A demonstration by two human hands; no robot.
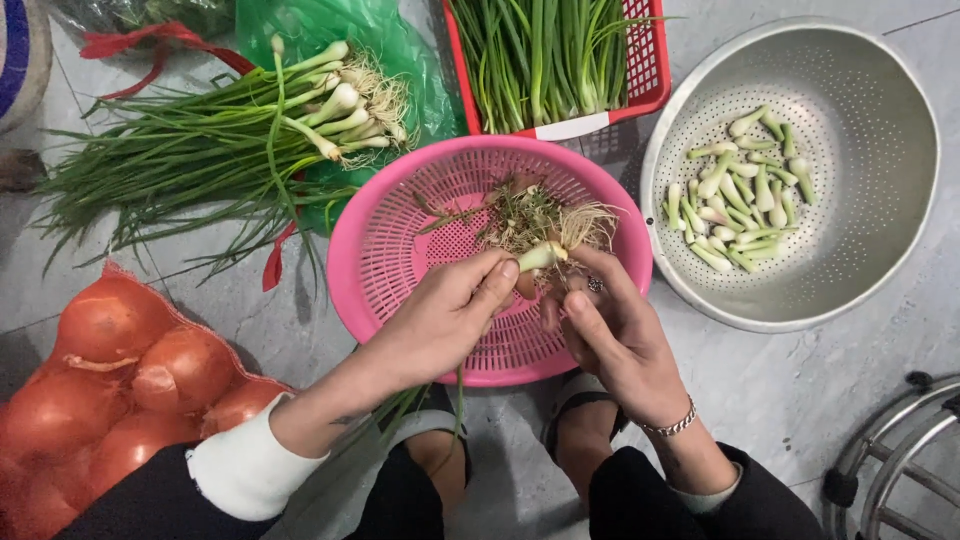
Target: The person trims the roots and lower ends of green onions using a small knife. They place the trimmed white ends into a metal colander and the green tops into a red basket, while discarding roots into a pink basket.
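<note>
My left hand (445, 315) and my right hand (610, 330) both grip one spring onion (541, 256) over a pink plastic colander (380, 250). The onion's white bulb shows between my thumbs, and its pale roots fan out toward the far side. Its green leaves hang down under my left wrist. Trimmed roots and scraps (510, 212) lie inside the pink colander. My right wrist wears a metal bracelet.
A metal colander (880, 150) at the right holds several trimmed white-green onion pieces (742, 190). A bunch of untrimmed spring onions (220, 140) lies on a green bag at the left. A red basket (648, 70) of greens stands behind. A net sack of brown onions (110, 380) sits bottom left.
</note>
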